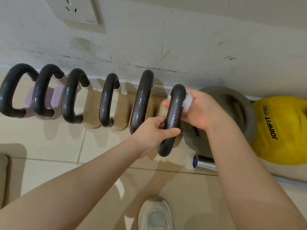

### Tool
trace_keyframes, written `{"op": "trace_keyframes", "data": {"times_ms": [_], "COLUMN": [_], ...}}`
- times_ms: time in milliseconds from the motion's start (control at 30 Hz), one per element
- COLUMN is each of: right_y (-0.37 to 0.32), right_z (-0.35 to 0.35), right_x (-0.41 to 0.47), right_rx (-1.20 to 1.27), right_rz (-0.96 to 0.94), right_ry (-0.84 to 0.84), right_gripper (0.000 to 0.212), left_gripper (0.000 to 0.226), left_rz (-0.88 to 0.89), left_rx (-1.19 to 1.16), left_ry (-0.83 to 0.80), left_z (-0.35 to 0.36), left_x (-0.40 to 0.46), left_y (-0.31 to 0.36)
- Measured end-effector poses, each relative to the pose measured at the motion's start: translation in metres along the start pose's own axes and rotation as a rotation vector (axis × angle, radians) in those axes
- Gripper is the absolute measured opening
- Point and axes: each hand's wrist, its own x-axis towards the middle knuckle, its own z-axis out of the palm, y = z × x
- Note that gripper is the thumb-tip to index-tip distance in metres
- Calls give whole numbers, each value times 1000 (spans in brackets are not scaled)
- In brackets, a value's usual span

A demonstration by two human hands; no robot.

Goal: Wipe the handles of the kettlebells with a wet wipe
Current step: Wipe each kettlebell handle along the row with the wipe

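So the left hand [156,131] is wrapped around the glossy black curved iron handle [172,120]. Right hand [201,110] pinches a crumpled white wet wipe [187,102] against it.

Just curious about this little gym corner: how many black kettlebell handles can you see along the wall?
6, in a row from left: first, second, third, fourth, fifth, sixth, gripped by both hands. More may sit beyond the frame's left edge.
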Motion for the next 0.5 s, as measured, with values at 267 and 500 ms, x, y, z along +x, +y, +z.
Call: {"op": "trace_keyframes", "data": {"times_ms": [267,500], "right_y": [8,40], "right_z": [12,5], "right_x": [0,-1], "right_rx": [75,-81], "right_rz": [24,-93], "right_ry": [38,67], "right_gripper": [64,64], "left_gripper": [30,36], "left_rz": [-43,-60], "left_rx": [29,-14], "left_ry": [-8,-20], "left_z": [1,2], "left_x": [9,12], "left_y": [13,14]}}
